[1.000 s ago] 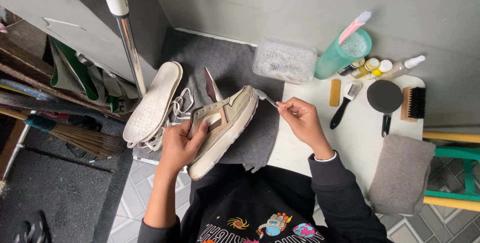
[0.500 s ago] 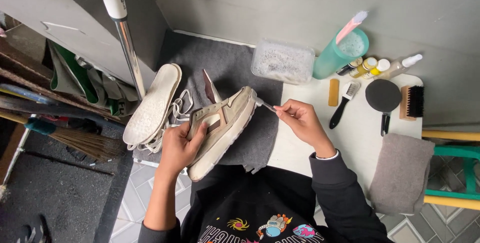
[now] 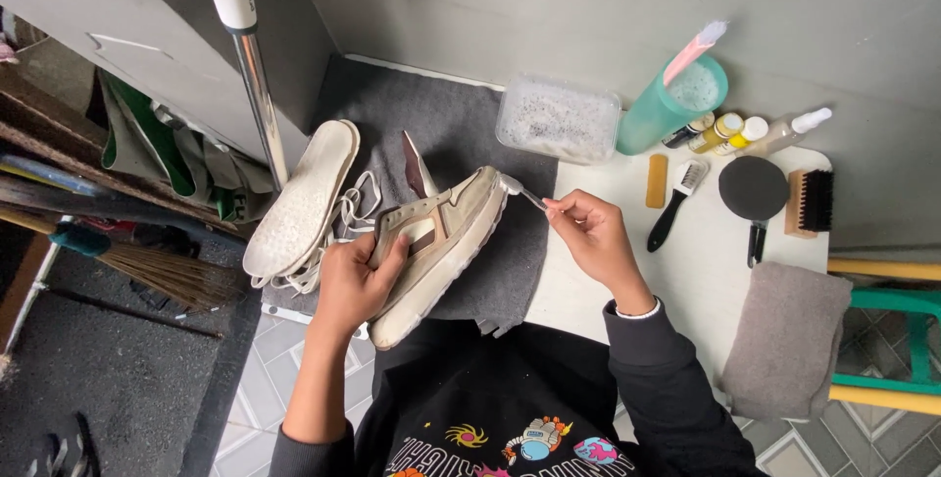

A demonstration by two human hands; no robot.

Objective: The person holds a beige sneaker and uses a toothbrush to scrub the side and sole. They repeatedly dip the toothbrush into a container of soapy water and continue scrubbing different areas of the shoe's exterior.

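My left hand grips a dirty beige sneaker by its side and holds it tilted over a dark grey mat. In my right hand is a small brush, pinched by its thin handle, and its head touches the toe end of the sneaker. A white insole and loose white laces lie on the mat to the left of the sneaker.
On the white board lie a black-handled brush, a round black brush, a wooden brush, small bottles and a grey cloth. A clear tub and a teal cup stand behind. A broom lies left.
My right hand has shifted slightly, keeping the small brush at the sneaker's toe. The left hand and the sneaker stay almost where they were.
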